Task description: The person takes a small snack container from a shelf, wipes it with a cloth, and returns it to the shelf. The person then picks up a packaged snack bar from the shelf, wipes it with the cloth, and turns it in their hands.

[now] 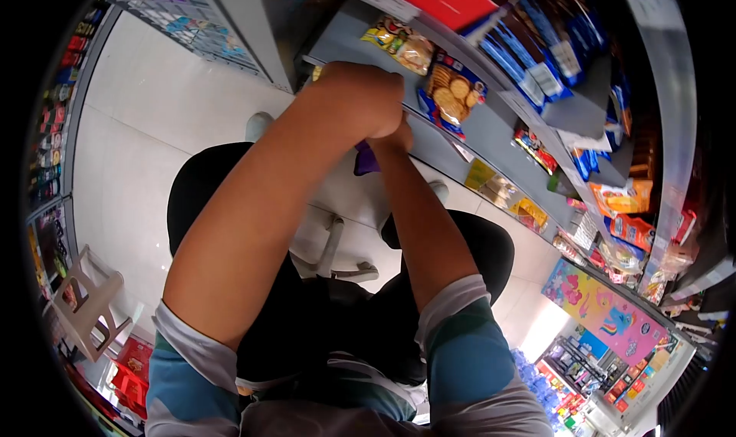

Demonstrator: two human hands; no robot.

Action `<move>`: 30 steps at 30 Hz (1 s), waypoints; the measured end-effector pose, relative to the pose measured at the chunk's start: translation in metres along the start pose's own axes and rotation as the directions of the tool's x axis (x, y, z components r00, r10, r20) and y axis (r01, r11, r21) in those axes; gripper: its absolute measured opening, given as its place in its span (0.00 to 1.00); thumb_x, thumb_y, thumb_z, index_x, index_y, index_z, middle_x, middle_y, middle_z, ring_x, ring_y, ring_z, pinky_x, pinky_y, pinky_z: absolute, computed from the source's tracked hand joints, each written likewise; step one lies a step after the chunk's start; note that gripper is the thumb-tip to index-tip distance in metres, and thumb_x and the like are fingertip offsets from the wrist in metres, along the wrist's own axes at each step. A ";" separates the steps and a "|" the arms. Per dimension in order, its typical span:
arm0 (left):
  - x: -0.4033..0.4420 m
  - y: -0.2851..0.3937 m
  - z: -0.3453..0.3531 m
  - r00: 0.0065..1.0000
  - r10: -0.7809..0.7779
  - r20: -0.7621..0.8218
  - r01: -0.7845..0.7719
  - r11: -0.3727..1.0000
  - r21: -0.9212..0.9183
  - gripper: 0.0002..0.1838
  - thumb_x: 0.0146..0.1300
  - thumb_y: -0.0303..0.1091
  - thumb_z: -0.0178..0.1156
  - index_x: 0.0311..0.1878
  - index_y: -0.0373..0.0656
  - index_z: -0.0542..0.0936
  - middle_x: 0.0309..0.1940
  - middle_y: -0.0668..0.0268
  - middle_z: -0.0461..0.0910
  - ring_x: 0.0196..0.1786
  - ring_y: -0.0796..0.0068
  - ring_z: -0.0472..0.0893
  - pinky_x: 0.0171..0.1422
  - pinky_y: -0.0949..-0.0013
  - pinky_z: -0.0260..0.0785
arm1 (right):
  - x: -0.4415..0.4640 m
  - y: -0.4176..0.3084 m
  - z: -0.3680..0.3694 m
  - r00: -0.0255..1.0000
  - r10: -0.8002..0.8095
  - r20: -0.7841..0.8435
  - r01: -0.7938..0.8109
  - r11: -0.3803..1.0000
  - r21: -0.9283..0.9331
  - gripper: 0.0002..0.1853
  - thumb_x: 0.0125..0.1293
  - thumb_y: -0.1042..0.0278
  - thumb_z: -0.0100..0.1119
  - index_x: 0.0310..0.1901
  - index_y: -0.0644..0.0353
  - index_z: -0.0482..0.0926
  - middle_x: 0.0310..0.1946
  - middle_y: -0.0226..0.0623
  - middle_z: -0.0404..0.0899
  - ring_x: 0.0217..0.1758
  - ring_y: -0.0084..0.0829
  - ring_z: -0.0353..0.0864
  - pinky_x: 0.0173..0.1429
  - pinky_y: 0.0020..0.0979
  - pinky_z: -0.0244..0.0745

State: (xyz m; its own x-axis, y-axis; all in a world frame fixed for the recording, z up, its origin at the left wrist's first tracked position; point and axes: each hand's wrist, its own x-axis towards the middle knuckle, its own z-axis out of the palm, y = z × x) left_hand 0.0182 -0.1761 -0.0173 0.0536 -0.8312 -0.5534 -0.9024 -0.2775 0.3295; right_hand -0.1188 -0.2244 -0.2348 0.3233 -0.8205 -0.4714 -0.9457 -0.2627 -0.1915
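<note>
My left hand point(364, 92) is bent sharply at the wrist and curled at the edge of the lowest shelf. Its fingers point away from me, and what they close on is hidden. Partly behind it, my right hand point(395, 134) is closed, its wrist close against the left. A small purple piece point(367, 159), perhaps a packet or cloth, shows just below both hands; which hand holds it I cannot tell. On the shelf beside them lie a blue packet of round biscuits point(452, 92) and a yellow snack packet point(400, 44).
Blue snack packets point(529, 54) fill the shelf above, with orange packets point(622, 198) farther right. A grey metal upright point(245, 27) stands to the left. Below my hands a stool leg point(330, 245) shows between my knees. A beige plastic stool point(88, 303) stands at the left.
</note>
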 end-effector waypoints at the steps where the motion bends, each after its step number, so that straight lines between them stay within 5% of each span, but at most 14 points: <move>1: -0.001 -0.005 0.002 0.999 0.016 -0.041 -0.017 1.000 -0.020 0.18 0.72 0.41 0.53 0.58 0.41 0.79 0.50 0.54 0.86 0.53 0.53 0.86 0.57 0.52 0.78 | 0.017 0.006 0.016 0.999 0.034 -0.003 -0.034 0.999 -0.009 0.39 0.65 0.36 0.65 0.70 0.51 0.70 0.67 0.49 0.76 0.61 0.46 0.85 0.59 0.47 0.84; 6: -0.016 -0.033 0.000 0.998 -0.014 -0.057 0.010 0.998 -0.062 0.17 0.71 0.39 0.54 0.56 0.40 0.80 0.49 0.55 0.86 0.53 0.53 0.87 0.55 0.53 0.79 | 0.034 0.003 0.018 0.994 0.057 0.089 -0.050 0.996 -0.076 0.41 0.60 0.27 0.64 0.65 0.51 0.76 0.60 0.46 0.82 0.58 0.47 0.87 0.59 0.47 0.84; 10: -0.017 -0.049 0.007 0.994 -0.042 -0.103 0.038 0.998 -0.040 0.17 0.73 0.40 0.52 0.56 0.41 0.80 0.49 0.55 0.86 0.52 0.53 0.86 0.55 0.51 0.79 | 0.015 0.007 0.015 0.950 -0.104 -0.295 0.088 0.994 -0.066 0.46 0.53 0.26 0.69 0.65 0.52 0.75 0.60 0.49 0.82 0.59 0.49 0.86 0.60 0.48 0.83; 14: -0.013 -0.054 0.003 0.998 -0.007 -0.056 0.004 0.999 -0.050 0.19 0.76 0.43 0.50 0.58 0.41 0.79 0.50 0.55 0.86 0.54 0.52 0.86 0.58 0.51 0.78 | -0.051 0.011 -0.051 0.982 0.004 -0.191 0.010 0.997 0.076 0.50 0.48 0.32 0.76 0.68 0.55 0.69 0.59 0.53 0.81 0.60 0.52 0.85 0.63 0.47 0.80; 16: -0.022 -0.045 0.005 1.000 0.026 0.001 -0.026 0.998 -0.065 0.22 0.78 0.48 0.48 0.62 0.42 0.78 0.54 0.52 0.85 0.57 0.50 0.84 0.62 0.51 0.76 | -0.090 0.021 -0.090 0.986 -0.166 0.031 0.162 0.982 0.094 0.54 0.49 0.33 0.77 0.71 0.61 0.68 0.62 0.58 0.80 0.64 0.54 0.82 0.67 0.43 0.77; 20: -0.038 -0.011 0.017 0.974 0.216 0.067 -0.199 0.960 -0.196 0.34 0.79 0.64 0.42 0.72 0.47 0.74 0.65 0.52 0.81 0.66 0.51 0.80 0.70 0.56 0.71 | -0.188 0.058 -0.146 0.953 -0.226 0.204 0.160 0.942 0.296 0.54 0.49 0.38 0.80 0.70 0.65 0.69 0.58 0.55 0.83 0.64 0.48 0.83 0.69 0.39 0.75; 23: -0.050 0.033 0.031 0.927 0.312 0.210 -0.207 0.890 -0.406 0.43 0.75 0.74 0.43 0.74 0.47 0.73 0.68 0.56 0.79 0.71 0.60 0.77 0.75 0.62 0.66 | -0.248 0.094 -0.167 0.942 -0.259 0.213 0.062 0.760 0.647 0.48 0.53 0.45 0.82 0.67 0.69 0.71 0.56 0.46 0.83 0.61 0.36 0.84 0.68 0.35 0.75; 28: -0.090 0.094 0.069 0.804 0.526 0.277 -0.290 0.754 -0.589 0.42 0.76 0.69 0.49 0.76 0.42 0.70 0.68 0.59 0.76 0.70 0.68 0.76 0.74 0.64 0.67 | -0.307 0.119 -0.171 0.963 -0.269 -0.021 0.083 0.221 0.972 0.42 0.58 0.54 0.82 0.67 0.71 0.72 0.56 0.40 0.82 0.58 0.28 0.82 0.64 0.31 0.78; 30: -0.120 0.108 0.095 0.856 0.511 0.075 -0.125 0.346 -0.930 0.43 0.72 0.65 0.60 0.76 0.40 0.68 0.67 0.59 0.77 0.69 0.70 0.76 0.75 0.66 0.67 | -0.318 0.130 -0.167 0.969 -0.223 -0.106 0.148 0.180 0.972 0.42 0.59 0.57 0.82 0.69 0.71 0.71 0.59 0.42 0.80 0.60 0.29 0.80 0.64 0.32 0.77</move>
State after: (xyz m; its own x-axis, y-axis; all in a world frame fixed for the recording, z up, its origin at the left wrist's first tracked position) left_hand -0.1264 -0.0604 0.0126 -0.4476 -0.8175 -0.3626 0.0791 -0.4400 0.8945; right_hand -0.3498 -0.0826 0.0340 0.5206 -0.7903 -0.3231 -0.0904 0.3252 -0.9413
